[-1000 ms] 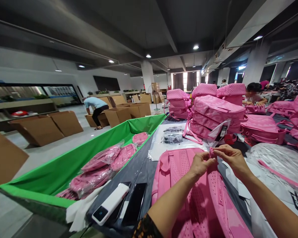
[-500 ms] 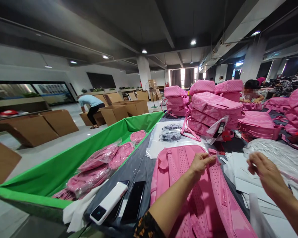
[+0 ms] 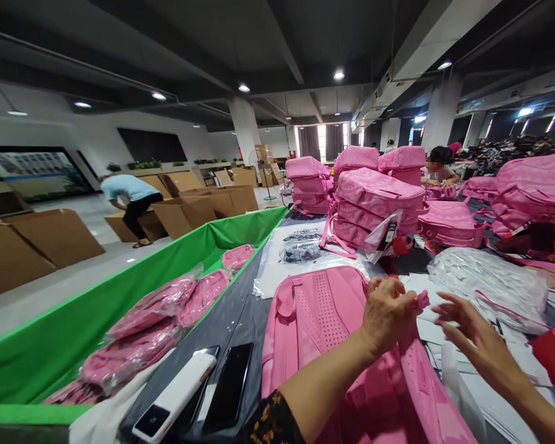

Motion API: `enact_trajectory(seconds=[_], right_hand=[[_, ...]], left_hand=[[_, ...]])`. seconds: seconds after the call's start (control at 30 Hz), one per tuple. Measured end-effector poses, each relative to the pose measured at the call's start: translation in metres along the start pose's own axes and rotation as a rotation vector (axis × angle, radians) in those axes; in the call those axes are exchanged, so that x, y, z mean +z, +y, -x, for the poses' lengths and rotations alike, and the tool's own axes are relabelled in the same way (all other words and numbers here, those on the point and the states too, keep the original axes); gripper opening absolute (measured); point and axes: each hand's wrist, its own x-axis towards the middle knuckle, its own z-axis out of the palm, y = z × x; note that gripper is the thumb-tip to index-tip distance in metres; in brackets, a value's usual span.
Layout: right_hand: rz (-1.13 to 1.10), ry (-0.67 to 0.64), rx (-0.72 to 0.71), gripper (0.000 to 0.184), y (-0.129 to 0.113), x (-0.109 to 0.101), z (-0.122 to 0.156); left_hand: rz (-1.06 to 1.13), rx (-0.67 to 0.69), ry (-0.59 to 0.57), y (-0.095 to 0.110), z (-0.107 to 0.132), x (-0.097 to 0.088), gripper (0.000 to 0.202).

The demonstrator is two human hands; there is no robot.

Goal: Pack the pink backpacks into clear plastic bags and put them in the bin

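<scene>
1. Since half a second ago the right hand has come back in from the side toward the left hand, which has lifted a little and closed on the strap
2. Left hand is closed, pinching the end of the pink strap; the tip sticks out to the right of the fist
3. Right hand is open, fingers spread, holding nothing; its fingertips are just beside the strap tip, and I cannot tell whether they touch it
4. That strap runs down to the pink backpack, which lies flat with its padded back up on the dark table, right in front of the person and partly under the left forearm
5. To the right of the hands lie white sheets and a crumpled clear bag
6. Left of the backpack, at the near table edge, a white phone and a black phone lie side by side
7. Beyond the backpack are flat printed bags, then a stack of backpacks
8. Along the table's left side a green bin holds wrapped backpacks; well beyond it a person bends over cardboard boxes
</scene>
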Motion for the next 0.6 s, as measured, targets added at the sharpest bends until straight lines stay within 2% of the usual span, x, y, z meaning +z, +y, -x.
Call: enact_trajectory(seconds=[0.07, 0.13, 0.23, 0.27, 0.3, 0.4, 0.5, 0.6], right_hand=[[-0.092, -0.07, -0.008, 0.069, -0.018, 0.027, -0.026], [-0.074, -0.076, -0.053, 0.064, -0.028, 0.043, -0.041], [-0.053, 0.0, -0.113, 0.057, -0.026, 0.047, -0.045], [-0.059, 0.039, -0.13, 0.053, -0.024, 0.045, -0.043], [-0.064, 0.063, -0.148, 0.05, -0.022, 0.042, -0.041], [-0.033, 0.066, -0.247, 0.044, -0.02, 0.036, -0.033], [0.015, 0.105, -0.326, 0.038, -0.021, 0.033, -0.029], [-0.019, 0.166, -0.255, 0.039, -0.021, 0.032, -0.03]], left_hand=[[-0.057, 0.048, -0.035, -0.001, 0.005, -0.001, 0.025], [0.011, 0.034, -0.032, -0.012, 0.009, -0.007, 0.027], [0.206, -0.075, 0.037, -0.041, 0.011, -0.021, 0.029], [0.25, -0.098, 0.029, -0.052, 0.009, -0.025, 0.031], [0.273, -0.104, -0.018, -0.061, 0.006, -0.028, 0.034], [0.29, -0.082, -0.258, -0.081, -0.011, -0.03, 0.054], [0.363, -0.011, -0.454, -0.086, -0.031, -0.028, 0.063], [0.431, 0.077, -0.704, -0.084, -0.043, -0.027, 0.058]])
